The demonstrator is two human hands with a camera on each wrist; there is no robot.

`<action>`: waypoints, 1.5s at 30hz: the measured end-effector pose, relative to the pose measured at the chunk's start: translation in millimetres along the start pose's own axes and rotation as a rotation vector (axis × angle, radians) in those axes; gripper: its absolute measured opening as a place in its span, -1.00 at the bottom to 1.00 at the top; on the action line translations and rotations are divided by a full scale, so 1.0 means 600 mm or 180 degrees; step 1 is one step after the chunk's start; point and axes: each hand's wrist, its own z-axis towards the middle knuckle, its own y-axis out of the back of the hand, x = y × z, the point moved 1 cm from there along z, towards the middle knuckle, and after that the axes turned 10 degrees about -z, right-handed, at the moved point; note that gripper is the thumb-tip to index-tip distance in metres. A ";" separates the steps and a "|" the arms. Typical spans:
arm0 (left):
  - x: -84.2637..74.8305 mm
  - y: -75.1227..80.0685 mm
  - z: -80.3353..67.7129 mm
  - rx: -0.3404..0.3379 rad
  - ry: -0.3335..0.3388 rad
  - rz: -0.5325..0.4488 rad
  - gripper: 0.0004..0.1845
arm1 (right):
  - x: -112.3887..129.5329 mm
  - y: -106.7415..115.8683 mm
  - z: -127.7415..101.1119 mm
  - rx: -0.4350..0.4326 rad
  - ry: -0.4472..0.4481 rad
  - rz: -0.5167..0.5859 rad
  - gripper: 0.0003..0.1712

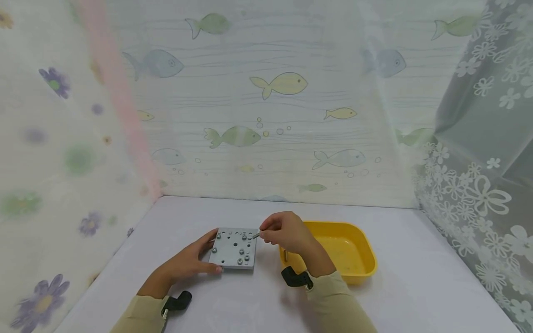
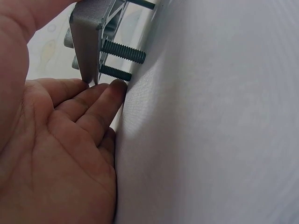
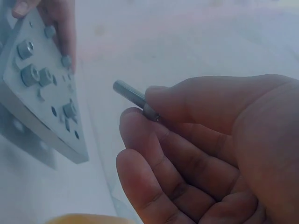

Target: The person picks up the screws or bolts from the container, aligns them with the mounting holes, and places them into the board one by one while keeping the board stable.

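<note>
A square grey metal plate (image 1: pixel 226 255) with holes and several socket head screws stands over the white table. My left hand (image 1: pixel 187 261) grips its left side, the thumb at the near edge and fingers at the left and far edges. Threaded screw ends (image 2: pixel 124 51) stick out under the plate in the left wrist view, reaching down near the tabletop. My right hand (image 1: pixel 291 235) pinches a small socket head screw (image 3: pixel 130 94) by its head between thumb and fingers. In the head view, its threaded end points left, over the plate's far right corner.
A yellow plastic tray (image 1: pixel 368 245) stands on the table to the right, partly behind the right hand and wrist. A small screw (image 1: pixel 285 254) shows inside its left end. Patterned curtains (image 1: pixel 287 152) hang behind and along both sides of the table.
</note>
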 end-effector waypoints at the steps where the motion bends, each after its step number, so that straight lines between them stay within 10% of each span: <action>1: -0.001 0.000 0.000 0.0002 -0.0001 0.0007 0.31 | 0.001 -0.002 0.000 -0.0007 0.0006 -0.0001 -0.92; 45: -0.004 0.000 -0.001 0.0018 0.0031 0.0007 0.30 | 0.011 -0.073 0.014 -0.0407 -0.0188 -0.0703 -0.92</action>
